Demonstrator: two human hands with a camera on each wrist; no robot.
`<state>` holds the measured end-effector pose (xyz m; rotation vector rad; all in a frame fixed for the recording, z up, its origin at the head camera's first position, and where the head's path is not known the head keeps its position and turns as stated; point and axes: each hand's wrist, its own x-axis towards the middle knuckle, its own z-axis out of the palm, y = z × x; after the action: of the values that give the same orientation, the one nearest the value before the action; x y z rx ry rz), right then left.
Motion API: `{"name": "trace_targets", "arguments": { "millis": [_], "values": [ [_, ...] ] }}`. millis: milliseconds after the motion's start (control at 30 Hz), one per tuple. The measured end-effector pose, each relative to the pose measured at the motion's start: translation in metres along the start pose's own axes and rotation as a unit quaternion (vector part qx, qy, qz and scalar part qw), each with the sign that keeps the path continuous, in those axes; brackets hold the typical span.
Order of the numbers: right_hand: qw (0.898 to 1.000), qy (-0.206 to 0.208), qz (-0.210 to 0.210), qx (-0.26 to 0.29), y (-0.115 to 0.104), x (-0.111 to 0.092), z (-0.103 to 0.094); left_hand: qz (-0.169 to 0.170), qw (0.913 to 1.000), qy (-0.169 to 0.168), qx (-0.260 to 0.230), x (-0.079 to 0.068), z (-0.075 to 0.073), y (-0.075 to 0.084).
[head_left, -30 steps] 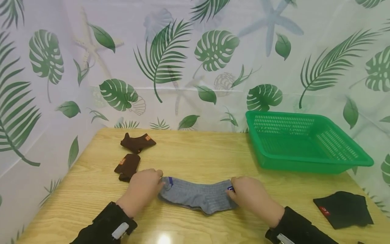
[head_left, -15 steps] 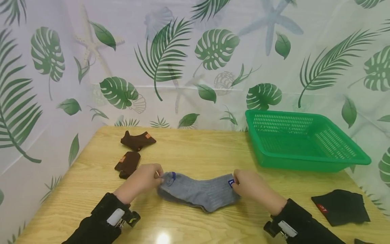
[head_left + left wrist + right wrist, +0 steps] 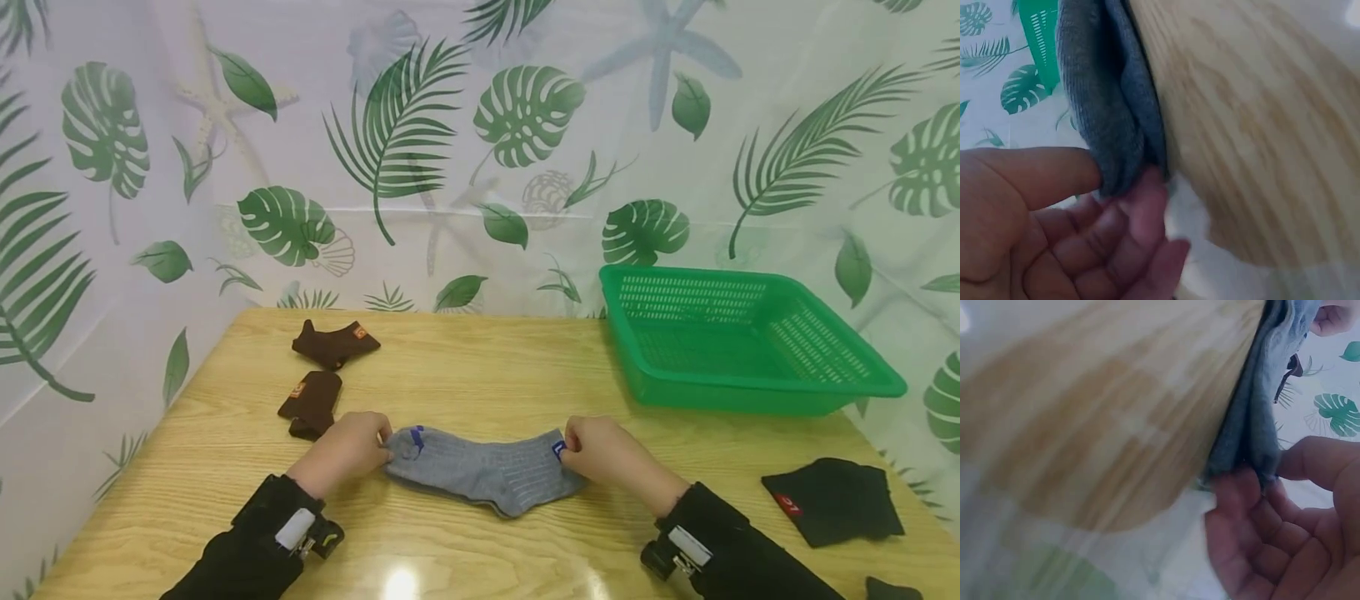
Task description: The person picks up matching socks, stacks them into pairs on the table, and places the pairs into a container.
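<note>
A pair of grey socks (image 3: 480, 471), one layered on the other, stretches sideways between both hands low over the wooden table. At the toe end, which has a blue mark, my left hand (image 3: 348, 450) pinches the fabric between thumb and fingers. My right hand (image 3: 611, 454) pinches the cuff end beside a small blue label. In the left wrist view the thumb presses on the grey sock (image 3: 1107, 106) with fingertips underneath. The right wrist view shows thumb and fingers gripping the layered sock edge (image 3: 1250, 431).
Two brown socks (image 3: 335, 343) (image 3: 311, 404) lie at the table's left. A green plastic basket (image 3: 750, 400) stands at the back right. One black sock (image 3: 836, 502) with a red label lies at the right, and part of another dark item (image 3: 888, 590) shows at the bottom edge.
Both hands keep their pinch on the grey socks. The socks rose slightly and tilted, then came down flatter; the view shifted a little.
</note>
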<state>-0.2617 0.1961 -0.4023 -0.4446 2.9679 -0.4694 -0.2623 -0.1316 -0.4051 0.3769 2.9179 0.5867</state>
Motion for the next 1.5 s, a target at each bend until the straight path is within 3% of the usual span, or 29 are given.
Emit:
{"name": "trace_targets", "arguments": {
  "millis": [100, 200, 267, 333, 400, 467, 600, 767, 933, 1000, 1100, 1200, 1267, 1333, 1500],
  "values": [
    [0.998, 0.007, -0.032, -0.061, -0.009, -0.006, -0.002, 0.030, 0.9964, 0.042, 0.067, -0.007, 0.003, 0.012],
    [0.989, 0.006, -0.109, -0.103, -0.023, -0.013, 0.000, 0.112, 0.9843, 0.048, 0.127, -0.016, 0.009, 0.036],
    [0.979, -0.028, -0.170, -0.112, -0.033, -0.017, 0.004, 0.174, 0.9734, -0.002, 0.149, -0.019, 0.015, 0.050],
    [0.967, -0.094, -0.212, -0.103, -0.040, -0.020, 0.010, 0.214, 0.9615, -0.082, 0.152, -0.021, 0.020, 0.059],
    [0.955, -0.163, -0.229, -0.096, -0.044, -0.024, 0.015, 0.227, 0.9496, -0.154, 0.152, -0.023, 0.024, 0.061],
    [0.946, -0.211, -0.228, -0.087, -0.047, -0.028, 0.020, 0.225, 0.9432, -0.193, 0.150, -0.025, 0.026, 0.059],
    [0.940, -0.249, -0.223, -0.069, -0.045, -0.035, 0.025, 0.238, 0.9382, -0.214, 0.132, -0.026, 0.028, 0.047],
    [0.934, -0.240, -0.253, -0.077, -0.036, -0.040, 0.027, 0.265, 0.9325, -0.208, 0.130, -0.024, 0.024, 0.030],
    [0.928, -0.236, -0.267, -0.103, -0.031, -0.039, 0.028, 0.265, 0.9316, -0.213, 0.129, -0.021, 0.021, 0.025],
    [0.927, -0.246, -0.262, -0.106, -0.033, -0.038, 0.025, 0.255, 0.9362, -0.211, 0.118, -0.018, 0.020, 0.028],
    [0.934, -0.234, -0.247, -0.109, -0.041, -0.032, 0.017, 0.241, 0.9500, -0.155, 0.125, -0.013, 0.020, 0.037],
    [0.951, -0.172, -0.226, -0.118, -0.049, -0.022, 0.013, 0.222, 0.9599, -0.070, 0.157, -0.006, 0.025, 0.050],
    [0.961, -0.133, -0.211, -0.121, -0.054, -0.013, 0.013, 0.206, 0.9619, -0.038, 0.176, 0.001, 0.030, 0.056],
    [0.964, -0.123, -0.200, -0.128, -0.058, -0.004, 0.017, 0.197, 0.9618, -0.043, 0.185, 0.007, 0.036, 0.061],
    [0.956, -0.178, -0.189, -0.134, -0.060, 0.005, 0.033, 0.192, 0.9588, -0.110, 0.178, 0.015, 0.049, 0.058]
  ]
}}
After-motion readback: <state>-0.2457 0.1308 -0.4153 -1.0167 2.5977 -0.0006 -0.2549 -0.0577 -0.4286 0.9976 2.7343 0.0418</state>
